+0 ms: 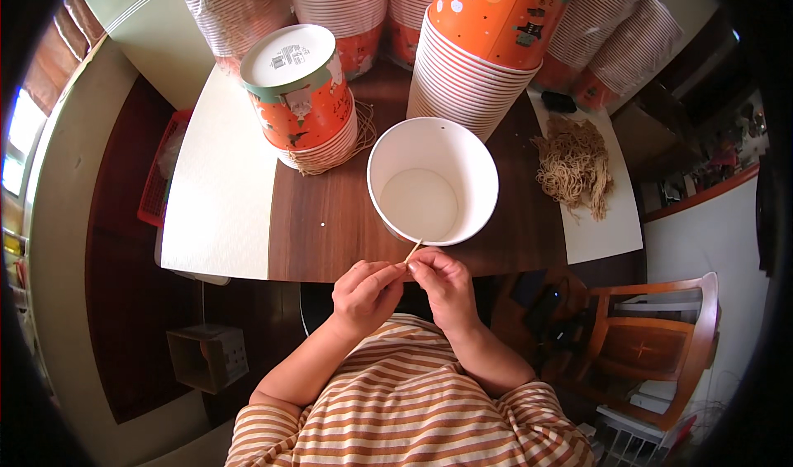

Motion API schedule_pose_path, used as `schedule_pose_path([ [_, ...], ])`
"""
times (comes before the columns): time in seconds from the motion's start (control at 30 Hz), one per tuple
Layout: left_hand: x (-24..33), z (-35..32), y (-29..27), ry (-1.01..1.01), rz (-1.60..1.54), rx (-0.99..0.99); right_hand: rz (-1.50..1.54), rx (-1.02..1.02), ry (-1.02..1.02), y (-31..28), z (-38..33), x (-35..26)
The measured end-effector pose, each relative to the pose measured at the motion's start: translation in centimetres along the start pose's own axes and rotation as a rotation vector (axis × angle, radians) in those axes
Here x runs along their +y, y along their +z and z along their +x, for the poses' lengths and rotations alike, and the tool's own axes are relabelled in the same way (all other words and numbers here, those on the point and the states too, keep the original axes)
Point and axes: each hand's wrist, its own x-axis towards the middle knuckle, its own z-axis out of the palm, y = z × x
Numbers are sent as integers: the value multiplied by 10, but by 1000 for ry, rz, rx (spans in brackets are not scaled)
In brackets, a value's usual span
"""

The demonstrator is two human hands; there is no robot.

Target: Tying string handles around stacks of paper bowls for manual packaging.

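A white-lined paper bucket (pixel 474 175) stands upright near the front edge of the table, its mouth facing up. There is a small hole in its far wall, just under the rim. A short stretch of tan cord (pixel 415 250) runs from the near rim to my fingertips. My left hand (pixel 365 295) pinches this cord, fingers closed together. Beside it, almost touching, my right hand (pixel 447 288) grips the cord between thumb and fingers. The cord's end is hidden in my fingers, and whether it passes through the near wall cannot be seen.
Left of the bucket is a short stack of upside-down orange buckets (pixel 302 111) with cord around its base. A tall bucket stack (pixel 462 87) rises behind. A tangled cord pile (pixel 576 165) lies at right. Plastic-wrapped stacks (pixel 340 4) line the back; a wooden chair (pixel 652 347) is lower right.
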Motion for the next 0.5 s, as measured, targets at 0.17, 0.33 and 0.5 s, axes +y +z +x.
schedule_pose_path([
  [0.17,5,-5,-2,-326,-197,3,-6,46,32,8,0,-15],
  [0.33,11,-6,-3,-682,-554,12,154,11,97,9,2,-11],
  [0.5,8,-9,-7,-816,-705,34,204,-31,43,2,4,-2],
])
